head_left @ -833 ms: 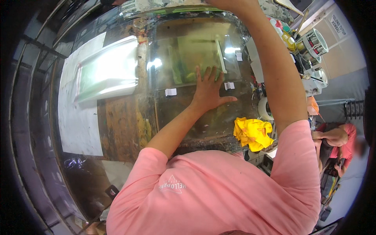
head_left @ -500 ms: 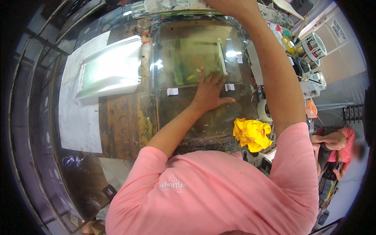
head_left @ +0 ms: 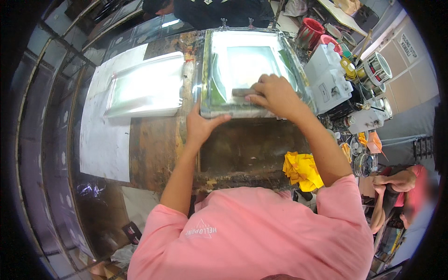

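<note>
A screen printing frame [head_left: 254,113] lies over the dark printing bed, its mesh bright with reflected light and green along the sides. My right hand [head_left: 279,97] is closed around the end of a narrow squeegee [head_left: 241,92], held on the near part of the mesh. My left hand [head_left: 199,128] grips the frame's near left corner, thumb along the near bar and fingers at the left side. To the left, a stack of clear sheets [head_left: 144,86] rests on white paper [head_left: 105,151].
A crumpled yellow cloth [head_left: 302,170] lies at the bench's near right. White plastic jugs [head_left: 329,84], red cans [head_left: 310,33] and paint tins [head_left: 374,67] crowd the right side. One person in dark clothing [head_left: 224,13] is at the far side; another person [head_left: 401,184] sits at right.
The screen frame has come down over the bed and covers the clear sheet. My right hand has come back from the far side and now holds a squeegee. My left hand moved to the frame's corner.
</note>
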`<state>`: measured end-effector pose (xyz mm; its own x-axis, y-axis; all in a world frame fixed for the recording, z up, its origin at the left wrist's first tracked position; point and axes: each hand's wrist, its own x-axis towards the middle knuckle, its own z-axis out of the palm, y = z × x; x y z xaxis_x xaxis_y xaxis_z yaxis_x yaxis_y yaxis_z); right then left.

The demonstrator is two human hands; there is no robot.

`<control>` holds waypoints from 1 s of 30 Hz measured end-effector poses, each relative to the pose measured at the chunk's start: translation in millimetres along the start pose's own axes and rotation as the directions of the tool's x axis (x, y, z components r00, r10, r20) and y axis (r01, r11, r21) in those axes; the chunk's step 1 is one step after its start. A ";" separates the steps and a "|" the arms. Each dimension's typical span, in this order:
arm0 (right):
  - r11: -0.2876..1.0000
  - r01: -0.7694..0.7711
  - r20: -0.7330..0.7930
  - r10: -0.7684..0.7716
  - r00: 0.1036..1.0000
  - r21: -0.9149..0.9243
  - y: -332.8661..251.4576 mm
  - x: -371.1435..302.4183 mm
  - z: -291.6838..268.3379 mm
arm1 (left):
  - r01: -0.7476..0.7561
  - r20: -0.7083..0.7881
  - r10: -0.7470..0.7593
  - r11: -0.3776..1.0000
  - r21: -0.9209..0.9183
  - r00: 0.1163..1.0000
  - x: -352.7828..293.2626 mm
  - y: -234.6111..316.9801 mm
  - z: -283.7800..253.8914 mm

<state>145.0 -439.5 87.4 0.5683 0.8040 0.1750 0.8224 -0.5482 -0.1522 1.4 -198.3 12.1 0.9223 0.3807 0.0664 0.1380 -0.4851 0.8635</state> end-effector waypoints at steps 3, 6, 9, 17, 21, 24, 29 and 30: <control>0.985 -0.082 0.094 0.068 0.993 0.152 -5.2 -19.4 27.1 | -0.080 -0.099 0.130 0.913 0.399 0.987 -13.0 -33.7 18.3; 0.979 -0.150 0.107 0.136 0.985 0.135 -20.0 -36.7 52.8 | -0.106 -0.113 0.216 0.794 0.599 0.970 -16.8 -52.6 28.1; 0.989 -0.126 -0.004 0.127 0.992 0.083 -23.0 -43.5 72.9 | -0.121 -0.089 0.205 0.818 0.562 0.975 -14.7 -58.0 28.4; 0.995 -0.088 -0.183 0.079 0.980 -0.043 75.2 84.9 112.7 | -0.123 -0.105 0.191 0.880 0.459 0.976 -13.4 -53.6 24.1; 0.997 -0.066 -0.021 0.066 0.998 -0.032 134.9 168.9 91.6 | -0.158 -0.096 0.228 0.869 0.469 0.969 -12.5 -54.0 22.6; 0.998 -0.059 -0.056 0.058 0.997 -0.003 155.2 191.3 87.9 | -0.188 -0.114 0.253 0.894 0.407 0.961 -11.8 -56.1 23.8; 0.992 -0.079 -0.160 0.063 0.985 -0.096 138.4 161.8 111.9 | -0.250 -0.128 0.321 0.887 0.388 0.938 -12.4 -58.7 25.4; 0.995 -0.060 -0.161 0.047 0.986 -0.077 129.8 148.3 113.0 | -0.239 -0.128 0.310 0.888 0.392 0.942 -13.2 -58.5 25.3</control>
<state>333.0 -365.4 -16.3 0.6032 0.7296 0.3222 0.7863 -0.6116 -0.0871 -9.8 -194.9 -51.9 0.8656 0.3088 0.3941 0.0437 -0.8307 0.5550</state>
